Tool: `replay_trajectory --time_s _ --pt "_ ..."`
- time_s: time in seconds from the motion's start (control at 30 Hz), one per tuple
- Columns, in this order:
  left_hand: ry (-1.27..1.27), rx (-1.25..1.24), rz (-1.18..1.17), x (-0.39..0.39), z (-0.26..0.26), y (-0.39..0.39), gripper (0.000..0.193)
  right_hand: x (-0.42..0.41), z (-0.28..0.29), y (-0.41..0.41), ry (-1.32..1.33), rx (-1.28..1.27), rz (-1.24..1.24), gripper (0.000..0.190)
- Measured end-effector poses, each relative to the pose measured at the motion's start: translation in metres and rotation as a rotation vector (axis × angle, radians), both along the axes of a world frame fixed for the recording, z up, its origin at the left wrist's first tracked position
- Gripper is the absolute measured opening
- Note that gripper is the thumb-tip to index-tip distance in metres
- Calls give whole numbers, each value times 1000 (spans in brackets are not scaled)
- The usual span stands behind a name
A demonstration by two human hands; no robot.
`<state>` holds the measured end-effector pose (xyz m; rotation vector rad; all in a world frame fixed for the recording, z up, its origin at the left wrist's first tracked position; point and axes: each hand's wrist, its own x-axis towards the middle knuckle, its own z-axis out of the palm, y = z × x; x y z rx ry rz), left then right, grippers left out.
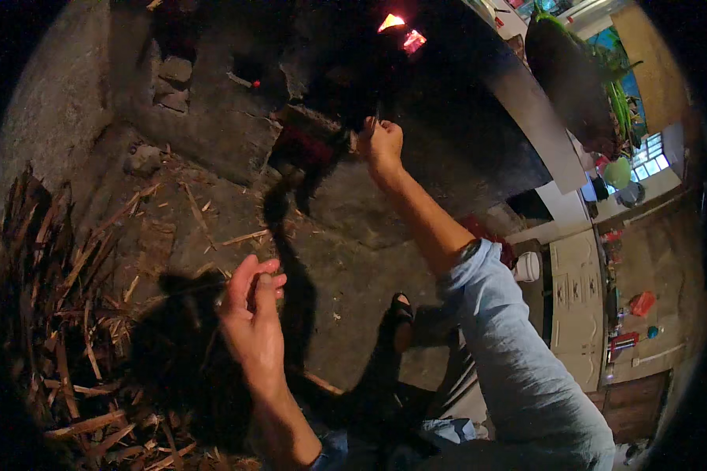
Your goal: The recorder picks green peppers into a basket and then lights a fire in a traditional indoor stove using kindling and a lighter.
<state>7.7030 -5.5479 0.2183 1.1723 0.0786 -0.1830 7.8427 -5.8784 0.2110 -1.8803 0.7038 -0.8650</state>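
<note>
My right hand (382,144) reaches forward, its fingers closed around a thin dark tool (377,110). Most of that tool is lost in the dark, so its kind and far end cannot be made out. Beyond the hand, two glowing pieces (392,23), like embers or flame, shine against black. Below and left of the fist is a dark opening (303,147) in the concrete stove (224,138), with a faint red tint inside. My left hand (256,312) hangs above the floor with its fingers loosely curled and nothing in it.
Split firewood (65,353) is heaped along the left, with loose sticks (197,215) on the concrete floor (353,253). A stone (143,160) lies by the wall. At right are a counter edge (542,123), green vegetables (618,112) and cream cabinets (576,306). A sandalled foot (402,306) is below.
</note>
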Motion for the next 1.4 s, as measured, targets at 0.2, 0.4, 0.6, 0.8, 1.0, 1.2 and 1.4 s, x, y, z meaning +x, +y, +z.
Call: replay_trajectory --time_s 0.2,0.4,0.6,0.8,1.0,1.2,1.4 --pt "11 17 31 3 -3 11 26 -14 -1 13 60 29 -38 35" --pt "29 -6 0 1 -2 3 27 -107 45 83 -77 349 241 31" --pt "47 -33 -5 -2 4 -2 28 -130 78 106 -30 548 142 25" --pt "69 -55 -22 0 3 -4 28 -98 66 38 103 206 332 25" --pt "95 -74 -30 1 8 -8 28 -58 86 24 5 261 282 27" --pt "68 -77 -41 5 0 -6 28 -100 102 71 26 283 272 26" --pt "76 -69 -39 0 5 -6 29 -136 118 113 -18 575 222 25"
